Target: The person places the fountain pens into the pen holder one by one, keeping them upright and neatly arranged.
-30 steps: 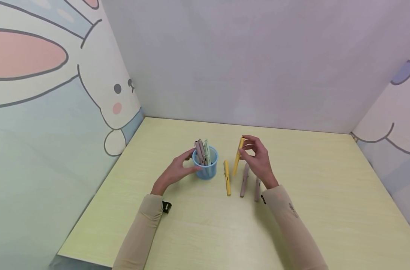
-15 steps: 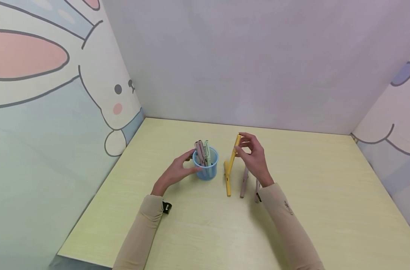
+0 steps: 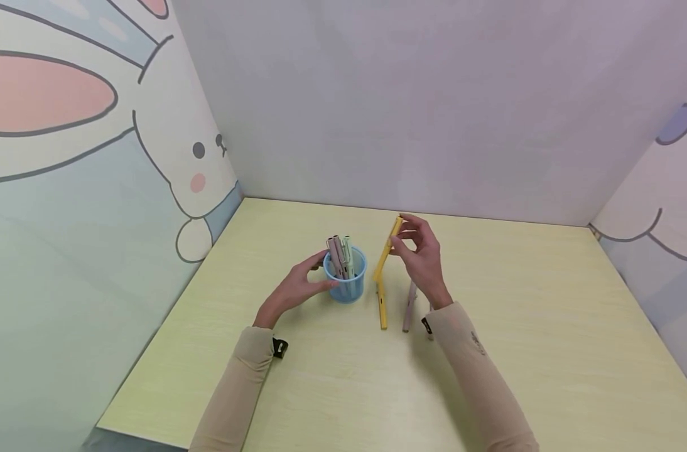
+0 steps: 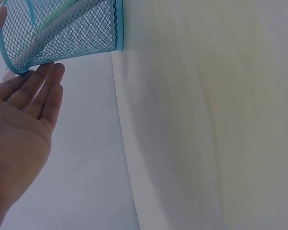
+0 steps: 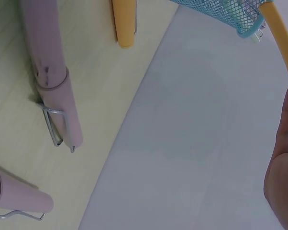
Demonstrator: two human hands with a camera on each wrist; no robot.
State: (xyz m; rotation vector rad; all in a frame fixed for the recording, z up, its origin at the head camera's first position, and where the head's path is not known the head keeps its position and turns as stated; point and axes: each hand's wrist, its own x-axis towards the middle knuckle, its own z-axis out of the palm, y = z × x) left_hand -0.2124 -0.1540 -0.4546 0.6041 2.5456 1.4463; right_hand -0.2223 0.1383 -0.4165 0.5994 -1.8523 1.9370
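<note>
My left hand (image 3: 295, 287) holds a blue mesh pen cup (image 3: 349, 292) near its rim, the thumb in front and the fingers on the far side. Several mauve and pale green pens (image 3: 346, 260) stand in the cup. To its right, my right hand (image 3: 425, 260) pinches a yellow pen (image 3: 387, 250) by its upper part. That pen is tilted, its lower end towards the cup and outside it. Below, a second yellow pen (image 3: 382, 314) lies on the table, its far end hidden behind the held one.
Two mauve pens lie under my right arm: one mauve pen (image 3: 409, 311) shows well, the other mauve pen (image 5: 19, 191) is mostly covered in the head view. Behind the pale yellow table (image 3: 332, 389) stands a plain wall (image 3: 389, 113).
My right hand has moved left and away from me with the yellow pen, which now tilts more and overlaps the lying yellow pen. The left hand and cup have stayed in place.
</note>
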